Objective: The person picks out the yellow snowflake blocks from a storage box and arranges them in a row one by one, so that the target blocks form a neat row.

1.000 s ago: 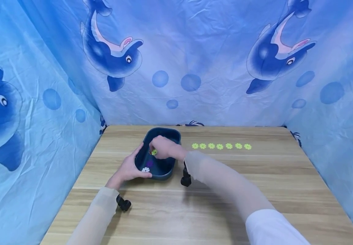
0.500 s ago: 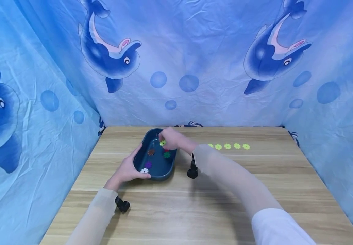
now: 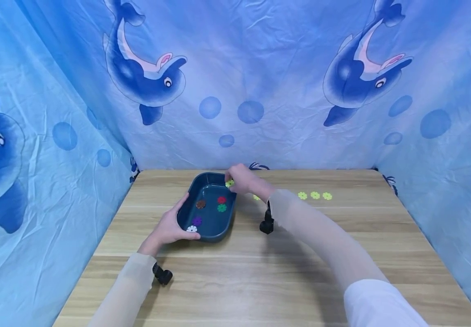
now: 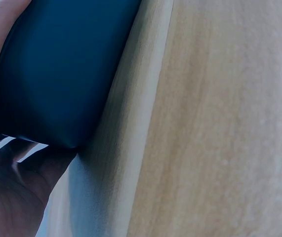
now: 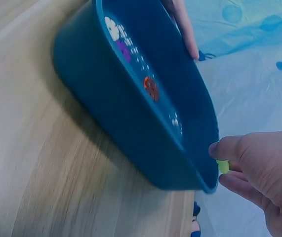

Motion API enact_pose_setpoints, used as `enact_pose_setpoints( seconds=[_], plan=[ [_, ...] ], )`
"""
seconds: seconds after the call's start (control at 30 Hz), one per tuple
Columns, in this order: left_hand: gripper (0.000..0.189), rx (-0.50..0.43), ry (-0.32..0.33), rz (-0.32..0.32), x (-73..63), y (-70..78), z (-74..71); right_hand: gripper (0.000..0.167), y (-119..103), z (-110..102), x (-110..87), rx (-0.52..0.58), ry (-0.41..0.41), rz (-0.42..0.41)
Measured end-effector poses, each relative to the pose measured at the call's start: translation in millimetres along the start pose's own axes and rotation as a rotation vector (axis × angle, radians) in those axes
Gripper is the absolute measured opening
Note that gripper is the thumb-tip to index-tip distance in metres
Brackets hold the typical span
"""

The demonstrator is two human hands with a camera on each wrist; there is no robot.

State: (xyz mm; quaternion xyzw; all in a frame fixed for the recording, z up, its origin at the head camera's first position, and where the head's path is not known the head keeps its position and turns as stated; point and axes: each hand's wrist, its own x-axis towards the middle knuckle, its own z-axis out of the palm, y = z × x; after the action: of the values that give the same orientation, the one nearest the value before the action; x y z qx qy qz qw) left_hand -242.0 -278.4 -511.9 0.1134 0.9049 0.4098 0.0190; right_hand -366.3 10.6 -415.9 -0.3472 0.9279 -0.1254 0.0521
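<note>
A dark blue plastic basin (image 3: pixel 216 229) stands on the wooden table. My left hand (image 3: pixel 167 228) holds its near left corner, thumb along the front wall and fingers along the left side. At the far right rim, my right hand (image 3: pixel 243 180) pinches a yellow-green flower-shaped piece (image 5: pixel 223 166) between thumb and fingers. Inside the basin lie loose flower pieces: a red one (image 3: pixel 221 200), a green one (image 3: pixel 221 208), a brown one (image 3: pixel 200 204), a purple one (image 3: pixel 197 221) and a white one (image 3: pixel 192 229).
Right of the basin, a row of yellow-green flower pieces (image 3: pixel 315 195) lies on the table (image 3: pixel 235 290), partly hidden by my right forearm. A blue dolphin-print curtain (image 3: pixel 252 150) hangs behind the table and along both sides.
My right hand has moved right and away from me, from inside the basin to its far right rim, still pinching the yellow-green flower piece. My left hand keeps its hold on the basin.
</note>
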Motion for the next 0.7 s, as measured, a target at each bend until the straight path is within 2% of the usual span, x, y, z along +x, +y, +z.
enact_pose_setpoints(
  seconds=[0.4,0.7],
  plan=[
    [0.138,0.015,0.01,0.011,-2.3,-2.8,-1.0,0.026,40.0,0.9,-22.8,0.002,0.015,0.062],
    [0.137,0.005,0.002,0.002,-0.9,-1.3,0.4,0.03,82.0,5.4,-45.4,0.043,0.015,0.12]
  ],
)
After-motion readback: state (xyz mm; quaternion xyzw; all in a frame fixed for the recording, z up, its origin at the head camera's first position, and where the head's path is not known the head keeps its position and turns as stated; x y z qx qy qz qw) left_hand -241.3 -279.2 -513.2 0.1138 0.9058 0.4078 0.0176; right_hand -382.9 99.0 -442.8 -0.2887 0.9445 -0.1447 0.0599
